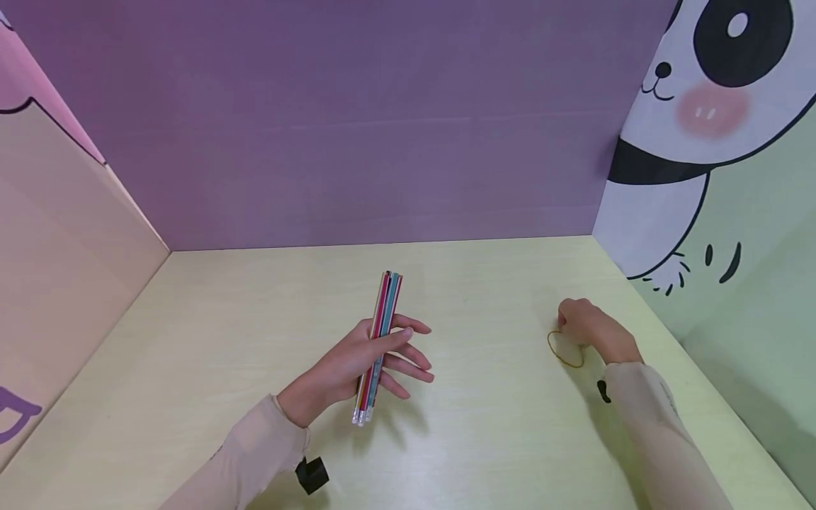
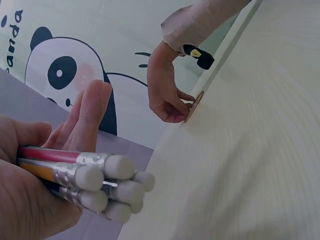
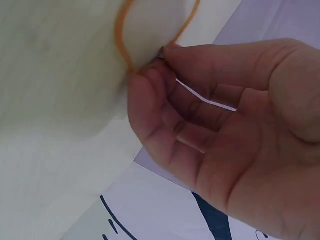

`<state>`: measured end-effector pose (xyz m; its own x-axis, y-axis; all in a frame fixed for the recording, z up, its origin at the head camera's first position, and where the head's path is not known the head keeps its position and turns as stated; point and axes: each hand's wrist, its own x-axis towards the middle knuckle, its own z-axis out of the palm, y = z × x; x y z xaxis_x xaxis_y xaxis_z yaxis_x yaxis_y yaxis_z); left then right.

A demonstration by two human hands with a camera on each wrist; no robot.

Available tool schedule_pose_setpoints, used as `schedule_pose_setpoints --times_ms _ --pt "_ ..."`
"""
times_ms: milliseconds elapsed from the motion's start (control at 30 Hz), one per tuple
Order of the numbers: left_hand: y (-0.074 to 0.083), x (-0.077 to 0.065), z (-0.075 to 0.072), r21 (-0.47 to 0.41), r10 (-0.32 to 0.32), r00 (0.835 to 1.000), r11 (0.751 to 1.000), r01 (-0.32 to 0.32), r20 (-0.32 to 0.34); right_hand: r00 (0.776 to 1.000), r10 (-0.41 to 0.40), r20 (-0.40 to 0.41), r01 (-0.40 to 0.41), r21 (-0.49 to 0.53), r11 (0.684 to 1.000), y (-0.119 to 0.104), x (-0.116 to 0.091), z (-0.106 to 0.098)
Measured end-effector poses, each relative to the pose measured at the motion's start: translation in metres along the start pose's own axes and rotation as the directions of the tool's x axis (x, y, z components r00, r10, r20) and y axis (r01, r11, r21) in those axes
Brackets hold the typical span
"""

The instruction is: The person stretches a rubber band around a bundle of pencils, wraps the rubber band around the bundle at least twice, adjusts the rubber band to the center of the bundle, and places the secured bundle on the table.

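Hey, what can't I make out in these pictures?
Pencils: head view, upper ends too small to tell if sharpened.
Their shafts: left wrist view, mostly hidden by the left hand.
Yellow-orange loop: right wrist view, cut off by the top edge.
Right hand: head view, its back hides most fingertips.

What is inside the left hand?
The left hand holds a bundle of pencils, their white erasers sticking out at one end. The thumb covers part of their middle; the palm directly behind the bundle cannot be seen.
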<state>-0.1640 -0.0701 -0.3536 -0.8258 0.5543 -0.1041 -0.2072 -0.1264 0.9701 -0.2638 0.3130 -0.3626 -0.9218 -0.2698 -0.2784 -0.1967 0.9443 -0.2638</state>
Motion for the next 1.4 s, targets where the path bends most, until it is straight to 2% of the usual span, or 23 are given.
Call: schedule_pose_setpoints --times_ms 200,333,400,467,533,667,833,933,1033,1133,1233,1333,1400 --pt "0.0 -0.002 -0.001 0.006 -0.012 1.0 1.0 0.012 0.004 0.996 0.009 0.087 -0.02 0.118 0.993 0.006 0.003 -0.005" --pt "0.002 -0.002 -0.002 0.01 -0.01 1.0 1.0 0.01 0.012 0.992 0.003 0.123 -0.03 0.223 0.974 0.015 0.005 -0.006" --pt "0.003 -0.003 0.0 0.01 -0.011 1.0 1.0 0.011 0.014 0.99 -0.03 0.136 -0.009 0.28 0.96 0.017 0.006 -0.007" --pt "0.005 -0.003 0.001 0.008 -0.011 1.0 1.0 0.011 0.017 0.987 -0.088 0.137 0.033 0.363 0.931 0.016 0.004 -0.011" --pt "0.006 -0.004 0.001 0.008 -0.013 1.0 1.0 0.013 0.021 0.979 -0.162 0.124 0.09 0.449 0.889 0.011 0.001 -0.016" --pt "0.007 -0.005 0.0 0.011 -0.011 1.0 1.0 0.011 0.023 0.965 -0.26 0.021 0.201 0.574 0.794 -0.005 -0.006 -0.027" --pt "0.006 -0.006 -0.002 0.012 -0.012 1.0 1.0 0.012 0.029 0.954 -0.272 -0.127 0.289 0.639 0.713 -0.018 -0.008 -0.033" --pt "0.005 -0.005 -0.002 0.006 -0.023 0.999 1.0 0.023 0.033 0.955 -0.249 -0.164 0.294 0.655 0.696 -0.021 -0.01 -0.035" --pt "0.004 -0.005 -0.002 0.007 -0.029 0.999 1.0 0.029 0.031 0.964 -0.228 -0.14 0.262 0.662 0.702 -0.022 -0.011 -0.036" --pt "0.004 -0.004 -0.001 0.01 -0.033 0.999 0.999 0.033 0.03 0.971 -0.222 -0.087 0.226 0.631 0.742 -0.023 -0.008 -0.033" --pt "0.003 -0.004 0.0 0.012 -0.038 0.999 0.999 0.038 0.032 0.976 -0.214 -0.047 0.204 0.552 0.809 -0.024 -0.002 -0.026" --pt "0.003 -0.004 0.0 0.017 -0.036 0.999 0.999 0.035 0.037 0.982 -0.191 -0.001 0.172 0.431 0.886 -0.027 0.005 -0.015" --pt "0.002 -0.004 0.001 0.022 -0.032 0.999 0.999 0.031 0.043 0.984 -0.175 0.042 0.149 0.353 0.924 -0.03 0.008 -0.008"
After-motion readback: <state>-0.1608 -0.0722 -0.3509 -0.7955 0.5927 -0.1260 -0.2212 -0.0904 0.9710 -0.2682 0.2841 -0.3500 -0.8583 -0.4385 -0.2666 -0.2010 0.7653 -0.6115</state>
